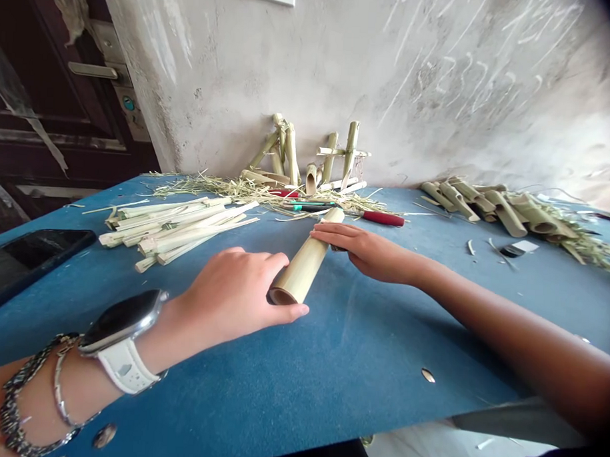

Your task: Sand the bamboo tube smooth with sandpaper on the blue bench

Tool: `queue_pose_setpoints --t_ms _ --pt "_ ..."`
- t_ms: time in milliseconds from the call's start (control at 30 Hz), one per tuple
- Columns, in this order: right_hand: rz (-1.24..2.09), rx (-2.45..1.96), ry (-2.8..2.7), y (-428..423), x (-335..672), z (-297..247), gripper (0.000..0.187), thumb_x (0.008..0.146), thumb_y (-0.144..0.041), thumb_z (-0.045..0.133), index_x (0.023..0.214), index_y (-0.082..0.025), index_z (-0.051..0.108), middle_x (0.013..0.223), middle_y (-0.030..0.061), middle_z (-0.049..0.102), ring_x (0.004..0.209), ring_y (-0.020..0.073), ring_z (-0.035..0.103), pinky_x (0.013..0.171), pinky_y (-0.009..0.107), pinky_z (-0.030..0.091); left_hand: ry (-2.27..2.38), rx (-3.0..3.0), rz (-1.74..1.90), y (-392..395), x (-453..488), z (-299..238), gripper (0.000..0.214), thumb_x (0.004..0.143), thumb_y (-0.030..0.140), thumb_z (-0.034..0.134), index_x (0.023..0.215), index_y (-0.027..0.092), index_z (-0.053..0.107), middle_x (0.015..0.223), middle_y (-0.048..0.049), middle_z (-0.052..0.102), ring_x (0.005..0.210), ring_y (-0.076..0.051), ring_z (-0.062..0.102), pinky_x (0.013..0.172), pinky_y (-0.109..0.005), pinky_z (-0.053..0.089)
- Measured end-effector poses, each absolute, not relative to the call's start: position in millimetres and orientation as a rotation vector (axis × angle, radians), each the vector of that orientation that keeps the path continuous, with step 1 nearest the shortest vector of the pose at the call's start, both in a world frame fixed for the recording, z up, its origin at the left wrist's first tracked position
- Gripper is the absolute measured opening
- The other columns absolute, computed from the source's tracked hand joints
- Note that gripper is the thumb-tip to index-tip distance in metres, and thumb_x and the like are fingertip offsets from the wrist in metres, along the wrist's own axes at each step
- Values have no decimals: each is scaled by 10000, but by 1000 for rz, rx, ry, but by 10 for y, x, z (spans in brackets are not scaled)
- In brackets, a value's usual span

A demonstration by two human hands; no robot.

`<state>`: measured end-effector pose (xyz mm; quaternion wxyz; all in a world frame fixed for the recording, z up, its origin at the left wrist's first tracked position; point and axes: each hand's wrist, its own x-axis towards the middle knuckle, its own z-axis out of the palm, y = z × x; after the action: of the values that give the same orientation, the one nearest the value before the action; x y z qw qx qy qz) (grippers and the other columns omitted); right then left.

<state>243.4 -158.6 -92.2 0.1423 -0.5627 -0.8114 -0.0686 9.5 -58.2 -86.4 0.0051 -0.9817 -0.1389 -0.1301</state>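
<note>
A cut bamboo tube lies slanted on the blue tabletop, its hollow end toward me. My left hand wraps over the near end, with a white-strapped smartwatch on the wrist. My right hand reaches across from the right, fingers over the far end and thumb hidden behind the tube. To the left of the tube lies a bundle of split bamboo strips. Beyond my right hand sits a red-handled knife, its blade hidden.
Bamboo shavings spread along the far table edge, with a small bamboo frame against the plaster wall. A heap of bamboo tube pieces lies at the right. A dark phone rests at the left edge.
</note>
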Motion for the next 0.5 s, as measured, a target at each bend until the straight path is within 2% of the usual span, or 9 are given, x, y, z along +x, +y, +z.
queue_pose_setpoints --t_ms 167,267,333,500 --pt "-188 -1449 -2509 -1612 2254 -971 646 772 58 316 1389 -135 342 1396 91 420 1337 189 270 1091 446 288 -415 -3023 -391 -570 93 -842 448 781 651 457 845 222 566 680 -5 617 631 -212 560 560 -295 294" --pt "-280 -1379 -2512 -1630 2118 -967 564 844 8 293 1390 -130 327 1389 132 409 1291 203 350 1044 460 349 -423 -3015 -365 -543 111 -844 488 762 684 447 796 211 562 665 -11 617 617 -206 571 536 -288 281" --pt "-367 -1419 -2482 -1623 2108 -975 511 884 -31 281 1378 -141 344 1372 144 415 1249 215 401 1008 457 388 -422 -3018 -345 -533 119 -853 501 765 688 436 836 212 575 664 -11 621 614 -212 580 528 -285 275" --pt "-483 -1515 -2461 -1602 2175 -1000 475 890 -46 277 1348 -124 378 1317 157 440 1198 228 443 971 435 423 -426 -3014 -332 -543 115 -860 509 781 679 423 910 214 585 667 -13 629 612 -220 586 527 -287 278"
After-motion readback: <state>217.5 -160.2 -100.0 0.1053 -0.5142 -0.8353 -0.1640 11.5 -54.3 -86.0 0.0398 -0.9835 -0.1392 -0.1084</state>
